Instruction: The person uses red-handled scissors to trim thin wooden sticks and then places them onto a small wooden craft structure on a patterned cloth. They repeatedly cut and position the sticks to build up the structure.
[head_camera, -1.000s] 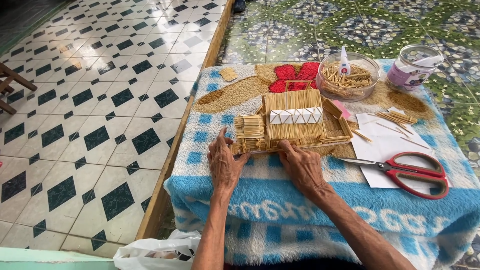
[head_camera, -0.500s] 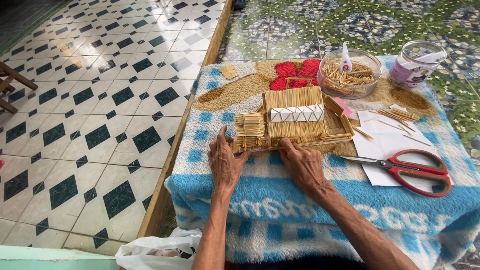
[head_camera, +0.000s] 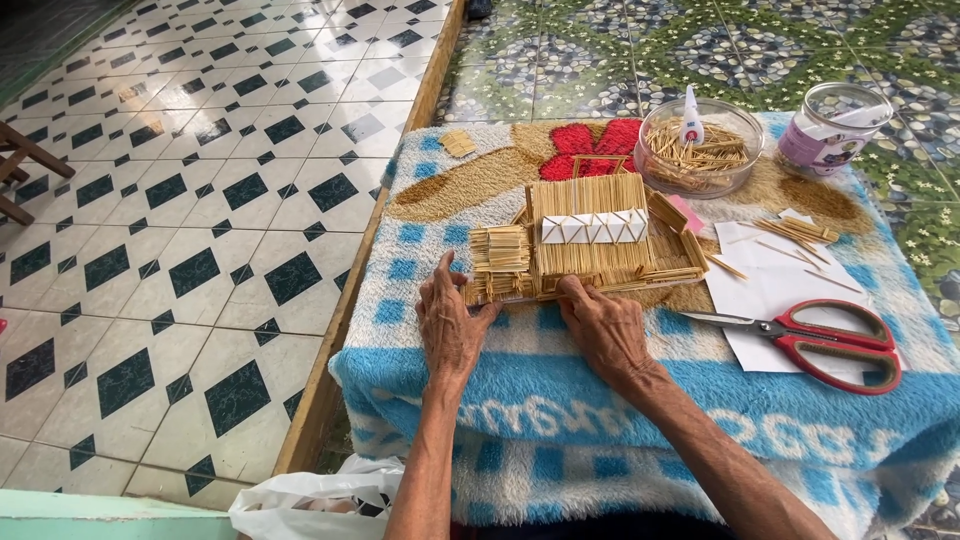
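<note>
Both hands unmoved: left hand (head_camera: 452, 325) and right hand (head_camera: 604, 325) still rest open-fingered against the stick house's (head_camera: 585, 240) front edge, gripping nothing

Matt wooden-stick model house (head_camera: 590, 240) on a fluffy cloth blanket (head_camera: 620, 400); glossy red plastic-handled scissors (head_camera: 810, 340).

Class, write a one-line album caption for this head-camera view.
Both hands, left hand and right hand, press the front edge of a small stick house on a blue towel.

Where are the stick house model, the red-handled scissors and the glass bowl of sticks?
stick house model (head_camera: 585, 235), head view, on its slatted roof.
red-handled scissors (head_camera: 835, 345), head view, on the red handles.
glass bowl of sticks (head_camera: 740, 180), head view, on its near rim.
</note>
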